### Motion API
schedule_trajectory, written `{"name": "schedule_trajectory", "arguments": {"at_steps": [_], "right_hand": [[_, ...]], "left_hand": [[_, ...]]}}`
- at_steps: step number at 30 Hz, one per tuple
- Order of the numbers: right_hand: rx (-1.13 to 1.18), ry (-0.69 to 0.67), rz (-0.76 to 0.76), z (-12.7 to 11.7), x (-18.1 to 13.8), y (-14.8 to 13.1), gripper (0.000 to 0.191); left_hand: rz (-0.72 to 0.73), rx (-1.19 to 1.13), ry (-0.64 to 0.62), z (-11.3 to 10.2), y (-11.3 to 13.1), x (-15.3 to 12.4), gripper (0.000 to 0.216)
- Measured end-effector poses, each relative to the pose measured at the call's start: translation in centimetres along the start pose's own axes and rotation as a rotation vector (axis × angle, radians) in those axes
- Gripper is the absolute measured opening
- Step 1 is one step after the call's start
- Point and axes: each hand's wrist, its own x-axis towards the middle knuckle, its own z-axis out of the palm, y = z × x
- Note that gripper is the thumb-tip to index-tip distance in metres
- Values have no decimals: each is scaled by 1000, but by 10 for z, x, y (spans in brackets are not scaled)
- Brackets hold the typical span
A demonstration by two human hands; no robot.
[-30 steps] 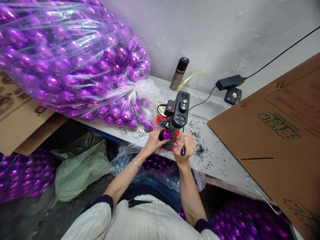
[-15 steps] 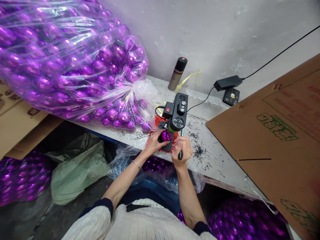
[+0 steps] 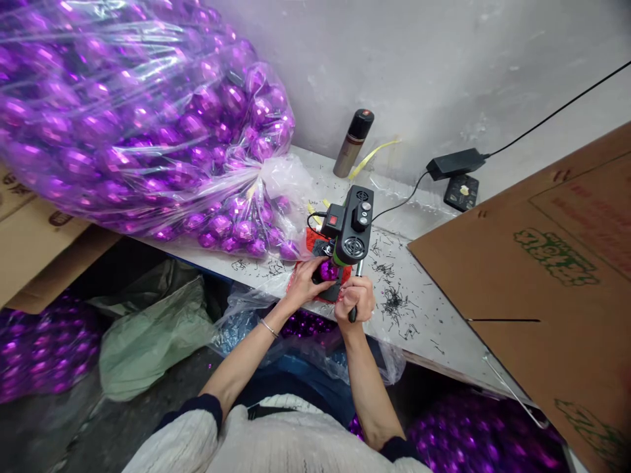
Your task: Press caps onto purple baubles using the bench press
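A small black bench press (image 3: 355, 226) with a red switch and a side lever stands on the table over a red mat (image 3: 313, 240). Beneath its head sits a shiny purple bauble (image 3: 328, 270). My left hand (image 3: 306, 284) grips the bauble from the left, thumb at the near side and fingers behind. The fist of my right hand (image 3: 355, 301) is wrapped round the press's lever handle (image 3: 353, 314), whose black end pokes out below. Small black bits (image 3: 394, 301) lie scattered on the table to the right.
A large clear bag of purple baubles (image 3: 148, 131) fills the left of the table (image 3: 428, 328). Behind the press stand a spray can (image 3: 353, 144) and a power adapter (image 3: 456, 164) with its cable. A cardboard box (image 3: 542, 289) bounds the right side. An open plastic bag (image 3: 305, 341) of purple pieces hangs at the front edge.
The view has shifted slightly. My right hand has moved a little down and left with the lever handle. My left hand stays at the bauble.
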Motion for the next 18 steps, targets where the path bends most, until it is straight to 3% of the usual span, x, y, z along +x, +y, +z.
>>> {"name": "schedule_trajectory", "arguments": {"at_steps": [10,15,18], "right_hand": [[19,15,-24,3,-3,5,24],[-8,3,-149,5,-2,6,25],[2,39,-38,0,16,-4,27]], "left_hand": [[-7,3,-2,-2,3,2,58],[-17,-17,-2,-1,2,3,56],[-2,-30,0,-1,0,6,59]]}}
